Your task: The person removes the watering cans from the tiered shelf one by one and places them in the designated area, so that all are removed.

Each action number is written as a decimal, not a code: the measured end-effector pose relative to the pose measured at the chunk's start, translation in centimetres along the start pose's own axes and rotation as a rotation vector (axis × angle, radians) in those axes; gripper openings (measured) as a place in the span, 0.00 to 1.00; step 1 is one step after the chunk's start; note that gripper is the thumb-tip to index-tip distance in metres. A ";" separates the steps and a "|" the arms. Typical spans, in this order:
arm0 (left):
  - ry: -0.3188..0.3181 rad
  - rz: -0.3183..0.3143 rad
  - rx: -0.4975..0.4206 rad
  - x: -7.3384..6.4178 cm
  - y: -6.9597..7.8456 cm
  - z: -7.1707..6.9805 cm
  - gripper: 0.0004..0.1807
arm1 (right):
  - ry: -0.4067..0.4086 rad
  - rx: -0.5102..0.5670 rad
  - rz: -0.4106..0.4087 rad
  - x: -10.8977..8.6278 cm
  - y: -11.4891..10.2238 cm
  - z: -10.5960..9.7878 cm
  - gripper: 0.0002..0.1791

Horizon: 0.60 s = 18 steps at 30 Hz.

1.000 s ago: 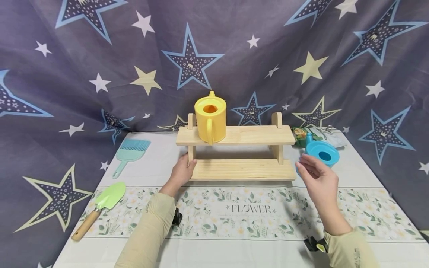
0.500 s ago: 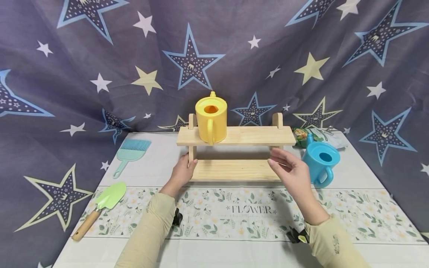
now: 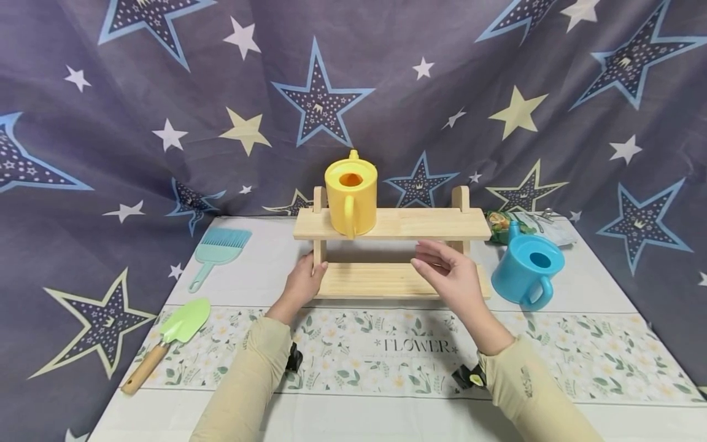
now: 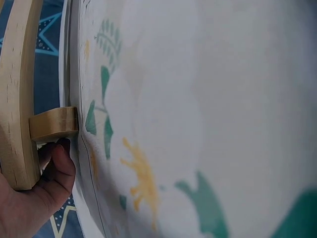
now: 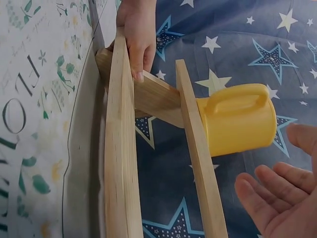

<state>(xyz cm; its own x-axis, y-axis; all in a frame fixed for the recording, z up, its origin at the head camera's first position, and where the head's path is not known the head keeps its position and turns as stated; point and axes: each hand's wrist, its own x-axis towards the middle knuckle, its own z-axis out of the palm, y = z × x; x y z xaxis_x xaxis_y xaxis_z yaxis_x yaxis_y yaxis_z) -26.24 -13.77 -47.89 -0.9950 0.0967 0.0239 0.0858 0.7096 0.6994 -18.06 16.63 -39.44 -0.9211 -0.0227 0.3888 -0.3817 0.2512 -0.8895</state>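
Note:
A two-tier wooden shelf (image 3: 425,222) stands at the back of the table. My left hand (image 3: 301,287) grips its left side at the lower board, with the fingers curled around the wood in the left wrist view. On the left part of the upper board sits a yellow watering can (image 3: 361,199), handle towards me and spout away. My right hand (image 3: 454,279) hovers before the right half of the shelf, fingers apart from the thumb, holding nothing. To the right of the shelf a blue watering can (image 3: 516,270) stands on the table.
A light blue brush (image 3: 221,245) and a green trowel (image 3: 185,322) with a wooden handle lie on the left of the table. Behind the blue can lie a green packet (image 3: 499,226) and a pale bag (image 3: 547,228). A star-patterned curtain (image 3: 386,110) hangs around the back and sides.
My right hand has moved left, away from the blue watering can, to the front of the shelf. My left hand keeps its grip, and the shelf and yellow can look unmoved.

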 end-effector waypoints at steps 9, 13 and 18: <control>-0.001 -0.013 -0.006 -0.2 0.1 -0.1 0.28 | -0.048 0.017 0.037 0.8 -3.6 1.7 0.21; 0.002 -0.014 -0.011 -0.1 0.1 0.0 0.28 | -0.066 0.004 0.046 1.2 -3.8 2.4 0.21; -0.001 -0.017 -0.015 -0.1 0.0 0.0 0.29 | -0.079 0.031 0.035 2.3 -1.4 3.5 0.22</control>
<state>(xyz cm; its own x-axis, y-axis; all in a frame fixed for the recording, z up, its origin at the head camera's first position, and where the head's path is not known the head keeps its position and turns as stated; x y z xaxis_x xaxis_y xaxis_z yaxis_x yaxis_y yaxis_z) -26.14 -13.77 -47.85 -0.9963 0.0856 0.0108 0.0679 0.7007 0.7102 -19.91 12.81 -38.19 -0.9365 -0.0913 0.3386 -0.3506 0.2230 -0.9096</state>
